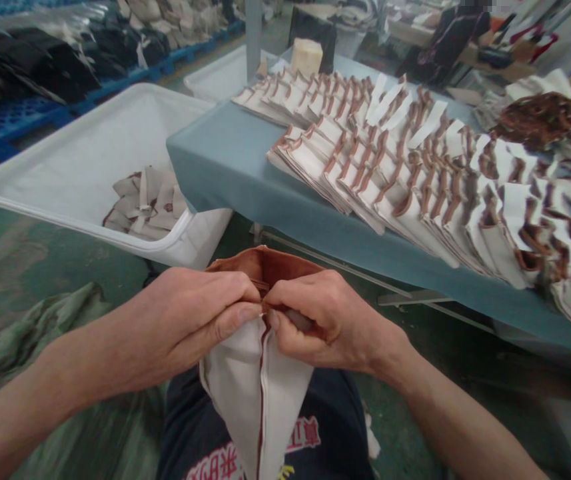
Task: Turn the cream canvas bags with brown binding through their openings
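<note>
Left hand (215, 307) and right hand (322, 317) sit at six o'clock, each grip pinching the piece (238, 373) there; similar pieces (355, 173) crowd the surface (230, 153) at two, a bin (90, 150) stands at ten

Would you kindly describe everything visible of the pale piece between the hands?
The pale piece looks like cloth or leather, off-white outside, brown inside. A brown seam runs down its front. The left hand and right hand pinch it near the seam's top; its upper rim curves open behind them. It tapers downward, out of frame, before a dark shirt.
</note>
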Tool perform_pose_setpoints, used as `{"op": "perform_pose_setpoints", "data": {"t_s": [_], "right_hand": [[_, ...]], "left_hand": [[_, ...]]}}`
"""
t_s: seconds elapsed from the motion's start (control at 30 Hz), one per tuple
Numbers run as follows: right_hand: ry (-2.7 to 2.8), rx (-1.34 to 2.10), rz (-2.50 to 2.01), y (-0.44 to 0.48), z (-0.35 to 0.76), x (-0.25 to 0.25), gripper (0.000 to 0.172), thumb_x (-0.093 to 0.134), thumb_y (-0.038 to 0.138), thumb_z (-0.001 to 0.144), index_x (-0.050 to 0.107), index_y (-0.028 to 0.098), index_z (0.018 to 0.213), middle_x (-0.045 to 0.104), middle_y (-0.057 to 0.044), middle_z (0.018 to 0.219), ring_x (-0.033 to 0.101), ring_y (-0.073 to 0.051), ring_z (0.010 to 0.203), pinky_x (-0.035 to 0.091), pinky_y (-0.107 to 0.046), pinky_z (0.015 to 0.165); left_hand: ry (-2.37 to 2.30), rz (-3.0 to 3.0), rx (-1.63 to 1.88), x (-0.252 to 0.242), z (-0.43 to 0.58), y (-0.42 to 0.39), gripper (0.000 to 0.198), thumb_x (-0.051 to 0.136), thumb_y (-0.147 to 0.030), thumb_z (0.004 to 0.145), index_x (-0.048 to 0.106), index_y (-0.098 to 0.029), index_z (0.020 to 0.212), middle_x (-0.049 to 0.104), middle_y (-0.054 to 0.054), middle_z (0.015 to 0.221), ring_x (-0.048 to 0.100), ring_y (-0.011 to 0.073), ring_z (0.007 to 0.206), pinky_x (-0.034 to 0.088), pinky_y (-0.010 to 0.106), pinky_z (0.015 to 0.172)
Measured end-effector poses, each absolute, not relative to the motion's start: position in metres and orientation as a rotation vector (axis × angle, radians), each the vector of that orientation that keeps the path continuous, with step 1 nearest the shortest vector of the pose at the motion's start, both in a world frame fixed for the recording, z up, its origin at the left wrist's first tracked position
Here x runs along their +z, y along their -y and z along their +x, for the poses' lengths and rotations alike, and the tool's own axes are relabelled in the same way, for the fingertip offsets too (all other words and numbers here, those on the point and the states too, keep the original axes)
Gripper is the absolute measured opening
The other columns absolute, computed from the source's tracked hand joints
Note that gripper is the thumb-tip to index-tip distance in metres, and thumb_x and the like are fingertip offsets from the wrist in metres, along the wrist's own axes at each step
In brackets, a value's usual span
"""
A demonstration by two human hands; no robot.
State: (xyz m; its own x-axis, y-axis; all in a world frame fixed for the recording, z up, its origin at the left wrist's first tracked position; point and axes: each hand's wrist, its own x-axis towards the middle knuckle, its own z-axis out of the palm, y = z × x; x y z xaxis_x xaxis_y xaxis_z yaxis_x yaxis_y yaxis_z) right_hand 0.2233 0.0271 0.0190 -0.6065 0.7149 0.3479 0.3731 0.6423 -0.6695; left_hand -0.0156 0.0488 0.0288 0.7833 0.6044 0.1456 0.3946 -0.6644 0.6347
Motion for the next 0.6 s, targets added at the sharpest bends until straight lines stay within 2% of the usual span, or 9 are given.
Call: {"op": "perform_pose_setpoints", "data": {"t_s": [0.07,0.17,0.27,0.37,0.47,0.6], "right_hand": [[2.336,0.627,-0.834,-0.027,0.225,0.024,0.022,0.049,0.010,0.089,0.048,0.022,0.070,0.051,0.006,0.058,0.039,-0.009,0.053,0.027,-0.026,0.053],[2.483,0.474,-0.857,-0.023,0.225,0.033,0.028,0.046,0.010,0.097,0.052,0.022,0.072,0.061,0.001,0.063,0.044,-0.012,0.055,0.028,-0.031,0.056],[2.607,0.389,-0.893,-0.018,0.224,0.038,0.030,0.048,0.012,0.101,0.058,0.021,0.073,0.067,-0.003,0.065,0.047,-0.014,0.054,0.030,-0.034,0.058],[2.587,0.372,-0.892,-0.018,0.225,0.039,0.031,0.048,0.010,0.099,0.057,0.021,0.072,0.065,-0.003,0.063,0.047,-0.015,0.055,0.031,-0.034,0.058],[2.437,0.578,-0.856,-0.023,0.230,0.033,0.029,0.048,0.010,0.098,0.051,0.022,0.072,0.057,0.002,0.060,0.044,-0.013,0.055,0.030,-0.030,0.057],[2.138,1.182,-0.776,-0.029,0.234,0.015,0.025,0.055,0.019,0.098,0.050,0.022,0.073,0.047,0.007,0.062,0.040,-0.009,0.053,0.029,-0.024,0.054]], "left_hand": [[-0.707,2.406,0.420,0.035,-0.016,-0.051,0.035,0.041,-0.035,0.115,0.065,-0.024,0.092,0.073,-0.001,0.082,0.068,0.0177,0.072,0.044,0.030,0.065],[-0.706,2.420,0.341,0.044,-0.017,-0.051,0.030,0.045,-0.031,0.112,0.064,-0.024,0.089,0.070,-0.001,0.076,0.065,0.0178,0.066,0.040,0.031,0.059],[-0.713,2.456,0.339,0.047,-0.013,-0.046,0.023,0.052,-0.021,0.101,0.055,-0.025,0.078,0.062,-0.004,0.065,0.058,0.0144,0.055,0.033,0.031,0.052],[-0.792,2.514,0.437,0.043,-0.003,-0.041,0.021,0.050,-0.016,0.092,0.048,-0.024,0.073,0.054,-0.005,0.060,0.052,0.0120,0.049,0.028,0.030,0.050],[-0.868,2.466,0.599,0.036,0.011,-0.038,0.022,0.047,-0.013,0.088,0.047,-0.022,0.068,0.047,-0.007,0.057,0.044,0.0089,0.047,0.027,0.026,0.049],[-0.817,2.030,0.746,0.020,0.023,-0.035,0.024,0.050,-0.016,0.084,0.045,-0.021,0.061,0.040,-0.008,0.055,0.034,0.0067,0.048,0.026,0.021,0.048]]}}
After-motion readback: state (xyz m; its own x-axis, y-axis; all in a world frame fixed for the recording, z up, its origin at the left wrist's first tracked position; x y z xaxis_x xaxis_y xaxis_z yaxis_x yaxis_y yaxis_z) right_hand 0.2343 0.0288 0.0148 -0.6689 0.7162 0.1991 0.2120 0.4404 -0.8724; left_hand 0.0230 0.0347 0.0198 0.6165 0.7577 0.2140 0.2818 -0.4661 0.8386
